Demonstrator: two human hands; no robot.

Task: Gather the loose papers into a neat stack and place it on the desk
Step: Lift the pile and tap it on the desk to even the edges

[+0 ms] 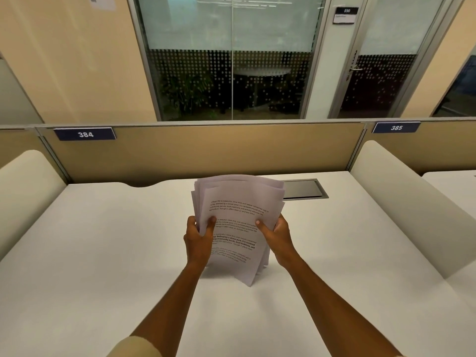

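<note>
A bundle of white printed papers (238,210) stands nearly upright over the middle of the white desk (103,253). Its sheets are fanned and uneven at the top and along the left edge, and the lowest corner touches or nearly touches the desk. My left hand (198,240) grips the bundle's left edge, thumb on the front sheet. My right hand (277,237) grips the right edge the same way. The front sheet carries several paragraphs of black text.
A grey cable hatch (305,189) is set into the desk just behind the papers on the right. A tan partition (206,150) with tags 384 and 385 closes the back. Cream rounded dividers (401,199) flank the desk on both sides.
</note>
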